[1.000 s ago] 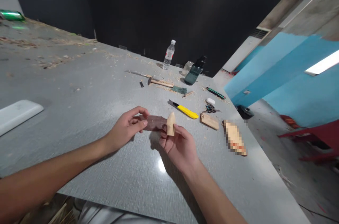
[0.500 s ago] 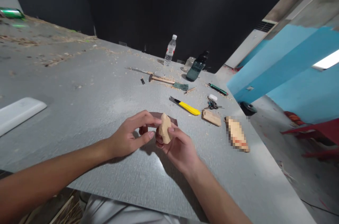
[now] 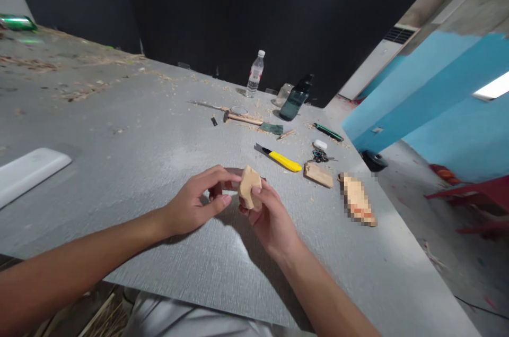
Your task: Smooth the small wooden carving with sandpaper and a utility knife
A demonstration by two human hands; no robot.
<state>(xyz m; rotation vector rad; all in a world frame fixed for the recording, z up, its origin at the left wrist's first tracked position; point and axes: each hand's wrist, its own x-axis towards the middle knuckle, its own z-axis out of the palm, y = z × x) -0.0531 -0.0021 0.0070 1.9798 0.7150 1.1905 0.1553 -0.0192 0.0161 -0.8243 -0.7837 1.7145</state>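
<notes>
A small carved wood block (image 3: 248, 184), pale with cut facets, is held up above the table between the thumb and fingers of my right hand (image 3: 274, 215). Beside it, my left hand (image 3: 201, 196) has its thumb and index finger apart; the index fingertip reaches the block's left edge, and whether it presses on it I cannot tell. The other left fingers curl underneath, partly hidden. Behind both hands lies a dark brown flat piece (image 3: 235, 171), mostly covered. Beyond them rests a yellow utility knife (image 3: 283, 161) with its blade out, pointing left.
Right of the knife are a wood offcut (image 3: 318, 175), keys (image 3: 320, 155) and a pixelated flat piece (image 3: 357, 199). Farther back lie a hammer (image 3: 243, 118), a green-and-black pen-like tool (image 3: 328, 131), a water bottle (image 3: 255, 76) and a dark bottle (image 3: 295, 101). A white case (image 3: 34, 173) lies left.
My right hand has turned the wood block, so a broader face shows and it sits slightly higher. The left index finger stays near its edge. The camera view has shifted a little.
</notes>
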